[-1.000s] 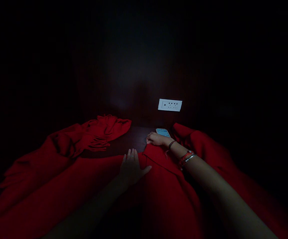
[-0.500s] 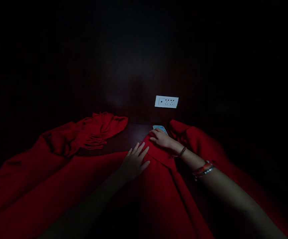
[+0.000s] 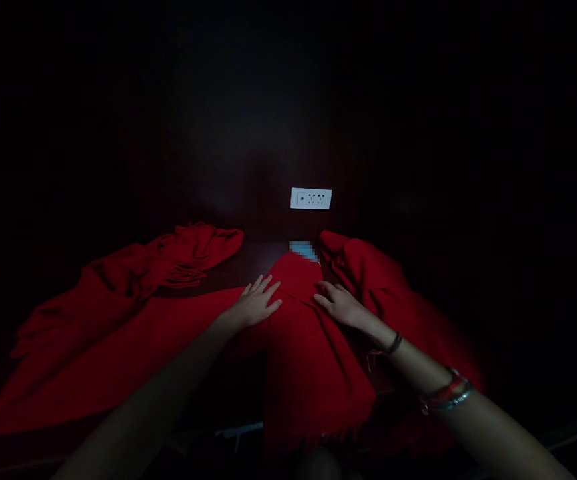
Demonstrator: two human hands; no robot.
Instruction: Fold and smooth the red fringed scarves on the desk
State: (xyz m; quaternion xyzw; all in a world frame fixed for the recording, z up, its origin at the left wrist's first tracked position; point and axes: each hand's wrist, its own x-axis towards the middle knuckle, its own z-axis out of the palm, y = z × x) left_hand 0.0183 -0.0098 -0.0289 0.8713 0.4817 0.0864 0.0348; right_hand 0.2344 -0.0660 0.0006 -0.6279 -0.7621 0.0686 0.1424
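Note:
A red fringed scarf lies across the dark surface, its fringed end hanging toward me over the front edge. My left hand rests on the cloth with fingers spread, a ring on one finger. My right hand lies at the right side of the folded middle part, fingers stretched and slightly curved, touching the cloth. Neither hand grips anything that I can see. Behind the fold is a phone with a lit screen, partly covered by the cloth.
More red cloth with tassels is bunched at the left. Another red length lies at the right. A white socket panel is on the dark wall behind. The surroundings are very dark.
My right hand has drawn back from beside the phone toward me, down the right side of the fold. My left hand stays spread on the cloth. The view has shifted, showing the fringed end.

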